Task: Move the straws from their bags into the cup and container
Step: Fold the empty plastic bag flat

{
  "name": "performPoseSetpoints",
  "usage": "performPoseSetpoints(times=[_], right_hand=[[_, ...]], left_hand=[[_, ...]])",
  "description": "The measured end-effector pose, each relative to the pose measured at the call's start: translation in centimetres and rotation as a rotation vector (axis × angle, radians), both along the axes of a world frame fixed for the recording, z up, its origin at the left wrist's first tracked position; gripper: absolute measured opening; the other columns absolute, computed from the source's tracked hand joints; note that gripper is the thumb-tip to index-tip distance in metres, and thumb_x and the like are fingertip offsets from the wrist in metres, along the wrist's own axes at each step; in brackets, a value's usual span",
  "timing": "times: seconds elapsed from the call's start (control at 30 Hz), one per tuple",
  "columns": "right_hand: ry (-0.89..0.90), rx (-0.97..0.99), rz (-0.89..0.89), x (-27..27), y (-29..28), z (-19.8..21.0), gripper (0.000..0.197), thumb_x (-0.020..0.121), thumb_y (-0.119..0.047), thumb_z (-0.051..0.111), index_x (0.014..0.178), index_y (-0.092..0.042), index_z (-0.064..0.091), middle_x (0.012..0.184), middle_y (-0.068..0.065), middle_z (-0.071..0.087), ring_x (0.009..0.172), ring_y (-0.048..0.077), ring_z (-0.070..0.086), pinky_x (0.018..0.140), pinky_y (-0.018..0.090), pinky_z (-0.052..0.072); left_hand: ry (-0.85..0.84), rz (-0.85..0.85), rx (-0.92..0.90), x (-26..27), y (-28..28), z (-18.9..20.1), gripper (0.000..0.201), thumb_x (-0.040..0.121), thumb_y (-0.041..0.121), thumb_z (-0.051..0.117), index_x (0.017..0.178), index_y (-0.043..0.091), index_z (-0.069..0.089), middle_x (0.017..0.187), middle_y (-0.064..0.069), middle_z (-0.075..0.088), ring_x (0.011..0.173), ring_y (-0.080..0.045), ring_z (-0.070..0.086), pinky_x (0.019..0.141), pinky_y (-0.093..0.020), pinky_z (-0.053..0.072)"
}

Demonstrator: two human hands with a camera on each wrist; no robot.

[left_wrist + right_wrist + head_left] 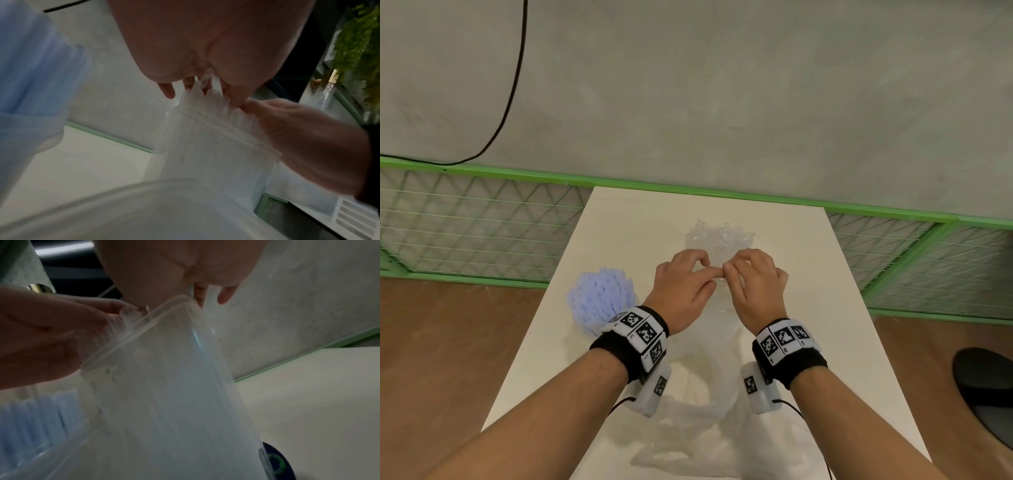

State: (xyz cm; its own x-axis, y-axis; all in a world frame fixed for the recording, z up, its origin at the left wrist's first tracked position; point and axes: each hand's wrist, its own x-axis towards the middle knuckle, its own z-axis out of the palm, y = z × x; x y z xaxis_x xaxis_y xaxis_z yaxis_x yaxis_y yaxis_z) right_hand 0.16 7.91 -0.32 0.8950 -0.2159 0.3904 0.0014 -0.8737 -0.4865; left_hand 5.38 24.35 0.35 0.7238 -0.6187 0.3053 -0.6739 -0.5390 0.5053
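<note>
A clear plastic container [695, 240] full of upright clear straws [717, 229] stands mid-table. Both hands hover over its near side with fingers curled. My left hand [703, 274] pinches clear straw tips [197, 92] from above. My right hand [732, 270] meets it fingertip to fingertip and pinches the same bunch of straws. In the right wrist view the container wall [174, 386] fills the frame, with the right hand's fingers [200, 295] behind its rim. A cup packed with blue straws [599, 301] stands to the left of my left wrist.
Crumpled empty clear bags [688, 428] lie on the white table [842, 342] between my forearms, near its front edge. A green mesh fence [482, 212] runs behind the table. A black round object [986, 387] sits on the floor at the right.
</note>
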Motion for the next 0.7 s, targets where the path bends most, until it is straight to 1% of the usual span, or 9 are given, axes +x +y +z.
performPoseSetpoints(times=[0.13, 0.2, 0.27, 0.33, 0.37, 0.43, 0.53, 0.6, 0.7], right_hand=[[0.046, 0.121, 0.067, 0.1, -0.4, 0.2, 0.040, 0.098, -0.050, 0.030, 0.128, -0.040, 0.053, 0.142, -0.021, 0.043, 0.131, -0.005, 0.032, 0.095, 0.034, 0.022], [0.125, 0.135, 0.117, 0.2, -0.8, 0.3, 0.046, 0.097, -0.054, 0.026, 0.130, -0.043, 0.055, 0.143, -0.025, 0.043, 0.138, -0.003, 0.025, 0.099, 0.035, 0.017], [0.109, 0.204, 0.163, 0.4, -1.4, 0.7, 0.049, 0.093, -0.059, 0.028, 0.116, -0.040, 0.067, 0.131, -0.027, 0.055, 0.138, 0.000, 0.033, 0.106, 0.038, 0.019], [-0.011, 0.297, 0.173, 0.6, -2.0, 1.2, 0.043, 0.093, -0.054, 0.039, 0.095, -0.032, 0.076, 0.110, -0.023, 0.067, 0.124, 0.000, 0.050, 0.109, 0.044, 0.032], [-0.084, 0.315, 0.156, 0.8, -2.2, 1.5, 0.040, 0.093, -0.049, 0.044, 0.089, -0.028, 0.077, 0.102, -0.021, 0.068, 0.115, -0.001, 0.055, 0.104, 0.045, 0.039], [-0.131, 0.267, 0.094, 1.2, -2.4, 2.0, 0.035, 0.092, -0.046, 0.045, 0.097, -0.028, 0.075, 0.108, -0.017, 0.064, 0.112, 0.000, 0.054, 0.102, 0.047, 0.040], [0.147, 0.066, 0.060, 1.9, -2.1, 2.0, 0.049, 0.093, -0.054, 0.040, 0.137, -0.034, 0.050, 0.149, -0.011, 0.039, 0.140, 0.007, 0.030, 0.111, 0.045, 0.023], [0.262, -0.005, 0.114, 2.1, -2.0, 1.7, 0.054, 0.096, -0.056, 0.040, 0.145, -0.035, 0.040, 0.156, -0.013, 0.030, 0.146, 0.007, 0.019, 0.111, 0.043, 0.017], [0.184, 0.042, 0.137, 2.4, -2.5, 1.6, 0.047, 0.091, -0.054, 0.046, 0.132, -0.033, 0.055, 0.145, -0.013, 0.046, 0.138, 0.006, 0.036, 0.109, 0.042, 0.023]], left_hand=[[0.026, -0.101, 0.048, 0.8, 0.4, 0.6, 0.036, 0.094, 0.039, 0.041, 0.120, 0.041, 0.065, 0.121, 0.010, 0.049, 0.122, -0.009, 0.032, 0.092, -0.031, 0.018], [0.045, -0.178, 0.066, 1.3, 0.6, 1.0, 0.032, 0.094, 0.038, 0.046, 0.119, 0.041, 0.066, 0.125, 0.010, 0.052, 0.123, -0.009, 0.038, 0.097, -0.034, 0.023], [0.137, -0.197, -0.138, 1.6, 0.7, 1.8, 0.024, 0.092, 0.034, 0.056, 0.110, 0.035, 0.073, 0.118, 0.008, 0.059, 0.113, -0.006, 0.053, 0.098, -0.028, 0.034], [0.227, -0.061, -0.401, 2.0, 0.8, 2.8, 0.017, 0.092, 0.019, 0.062, 0.099, 0.027, 0.076, 0.107, 0.007, 0.064, 0.100, -0.003, 0.059, 0.090, -0.018, 0.041], [0.212, 0.034, -0.456, 2.4, 0.8, 3.1, 0.019, 0.093, 0.013, 0.060, 0.099, 0.023, 0.074, 0.106, 0.006, 0.065, 0.098, -0.003, 0.058, 0.088, -0.020, 0.043], [0.142, 0.170, -0.320, 3.5, 0.4, 3.1, 0.025, 0.096, 0.014, 0.054, 0.116, 0.022, 0.067, 0.124, 0.003, 0.059, 0.111, -0.009, 0.054, 0.099, -0.032, 0.041], [0.196, 0.125, 0.155, 4.2, -0.3, 2.3, 0.049, 0.102, 0.028, 0.042, 0.150, 0.024, 0.033, 0.160, -0.002, 0.023, 0.145, -0.018, 0.026, 0.117, -0.038, 0.022], [0.288, 0.085, 0.193, 4.0, -0.4, 1.8, 0.052, 0.104, 0.029, 0.038, 0.154, 0.022, 0.025, 0.163, -0.001, 0.014, 0.149, -0.017, 0.018, 0.118, -0.032, 0.017], [0.253, 0.093, 0.063, 4.0, 0.4, 1.4, 0.044, 0.102, 0.020, 0.044, 0.145, 0.021, 0.043, 0.158, -0.002, 0.031, 0.144, -0.017, 0.030, 0.115, -0.027, 0.021]])
